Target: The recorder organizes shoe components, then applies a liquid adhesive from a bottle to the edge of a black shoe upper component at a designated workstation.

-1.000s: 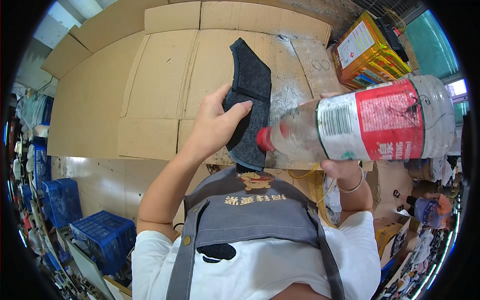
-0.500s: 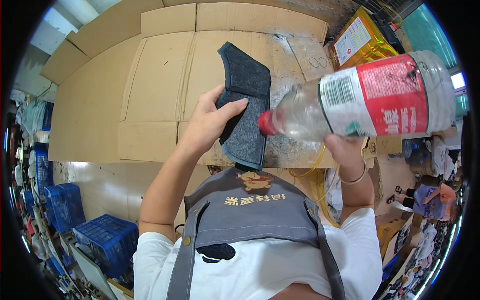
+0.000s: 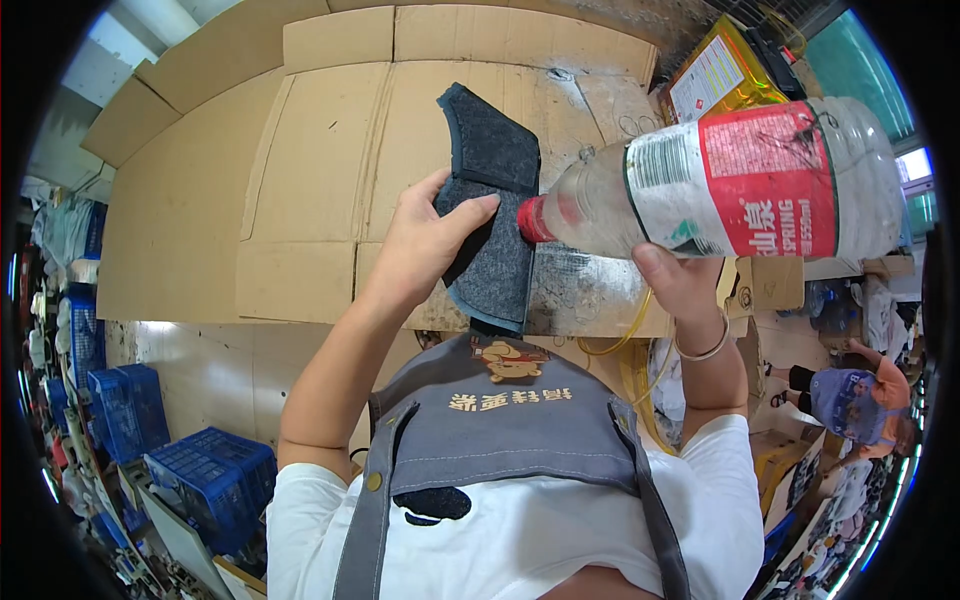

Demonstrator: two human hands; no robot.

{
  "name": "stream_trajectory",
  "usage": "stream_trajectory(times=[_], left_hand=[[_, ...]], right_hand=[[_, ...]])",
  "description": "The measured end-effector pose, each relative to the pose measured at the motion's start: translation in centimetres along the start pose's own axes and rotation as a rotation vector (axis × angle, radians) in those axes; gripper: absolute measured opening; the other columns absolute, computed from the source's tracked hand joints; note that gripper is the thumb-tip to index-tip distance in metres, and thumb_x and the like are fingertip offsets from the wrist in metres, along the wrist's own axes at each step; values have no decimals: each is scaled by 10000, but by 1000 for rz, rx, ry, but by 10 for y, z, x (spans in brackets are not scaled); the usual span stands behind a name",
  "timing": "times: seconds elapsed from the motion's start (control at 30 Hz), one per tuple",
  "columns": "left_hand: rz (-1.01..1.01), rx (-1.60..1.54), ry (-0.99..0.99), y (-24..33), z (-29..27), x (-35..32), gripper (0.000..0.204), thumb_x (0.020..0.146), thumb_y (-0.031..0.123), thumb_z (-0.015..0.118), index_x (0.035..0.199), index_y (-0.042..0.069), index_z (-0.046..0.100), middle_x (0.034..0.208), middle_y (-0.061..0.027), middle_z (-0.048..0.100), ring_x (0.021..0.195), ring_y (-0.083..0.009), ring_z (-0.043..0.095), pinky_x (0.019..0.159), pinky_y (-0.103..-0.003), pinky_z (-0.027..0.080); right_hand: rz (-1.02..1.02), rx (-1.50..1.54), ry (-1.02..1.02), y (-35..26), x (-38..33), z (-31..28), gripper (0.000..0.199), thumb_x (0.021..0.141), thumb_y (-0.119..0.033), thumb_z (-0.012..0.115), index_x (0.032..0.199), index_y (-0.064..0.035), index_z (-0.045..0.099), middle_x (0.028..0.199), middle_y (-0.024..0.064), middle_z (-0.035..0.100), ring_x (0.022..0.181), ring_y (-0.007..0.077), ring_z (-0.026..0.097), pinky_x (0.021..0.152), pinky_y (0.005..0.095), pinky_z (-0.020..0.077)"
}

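Observation:
A dark grey felt piece (image 3: 492, 250) with bound edges and a darker upper section is in front of me, above the cardboard. My left hand (image 3: 425, 235) grips its left side, thumb on the face and fingers behind. In my right hand (image 3: 685, 280) lies a clear plastic bottle (image 3: 600, 195) with a red and white label, held on its side. Its red cap (image 3: 535, 218) points left and meets, or nearly meets, the felt's right edge. Most of my right fingers are hidden behind the bottle.
Cardboard sheets (image 3: 310, 190) cover the table, stained dark on the right. A gold metal can (image 3: 735, 70) stands at the back right. A yellow hose (image 3: 630, 335) hangs by the front edge. Blue crates (image 3: 210, 475) sit at lower left. Another person (image 3: 855, 400) is at far right.
The bottle has moved slightly up and left, its cap sliding a little higher along the felt's edge. My left hand stays nearly still. The other person has shifted position.

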State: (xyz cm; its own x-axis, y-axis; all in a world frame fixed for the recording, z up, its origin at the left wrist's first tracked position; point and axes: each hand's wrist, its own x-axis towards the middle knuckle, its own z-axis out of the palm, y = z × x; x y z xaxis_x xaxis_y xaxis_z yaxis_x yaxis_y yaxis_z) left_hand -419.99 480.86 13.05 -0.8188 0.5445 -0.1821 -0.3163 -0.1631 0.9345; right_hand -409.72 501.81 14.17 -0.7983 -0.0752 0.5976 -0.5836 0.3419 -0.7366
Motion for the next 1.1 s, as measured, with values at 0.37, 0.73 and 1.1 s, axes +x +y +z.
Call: stream_trajectory(times=[0.37, 0.73, 1.1], left_hand=[[-25, -236, 22, -13, 7, -7, 212, 824, 88, 554, 990, -41, 530, 903, -83, 599, 783, -120, 582, 707, -259, 483], [-15, -193, 80, -16, 2, 21, 173, 804, 44, 540, 943, -60, 535, 849, -83, 605, 718, -126, 583, 658, -273, 492], [-53, -190, 44, -11, 8, 24, 178, 793, 40, 546, 943, -56, 543, 832, -73, 602, 711, -123, 580, 651, -272, 496]], right_hand=[[88, 20, 9, -7, -4, 2, 459, 710, -157, 708, 1105, -25, 517, 1081, 85, 555, 978, 181, 541, 854, 310, 433], [127, 131, 2, -6, 3, 6, 448, 734, -204, 691, 1120, -54, 518, 1083, 66, 548, 997, 172, 522, 873, 305, 406], [69, 174, 164, -4, 7, 2, 431, 714, -133, 703, 1087, -16, 522, 1001, 73, 573, 899, 152, 552, 767, 272, 442]])
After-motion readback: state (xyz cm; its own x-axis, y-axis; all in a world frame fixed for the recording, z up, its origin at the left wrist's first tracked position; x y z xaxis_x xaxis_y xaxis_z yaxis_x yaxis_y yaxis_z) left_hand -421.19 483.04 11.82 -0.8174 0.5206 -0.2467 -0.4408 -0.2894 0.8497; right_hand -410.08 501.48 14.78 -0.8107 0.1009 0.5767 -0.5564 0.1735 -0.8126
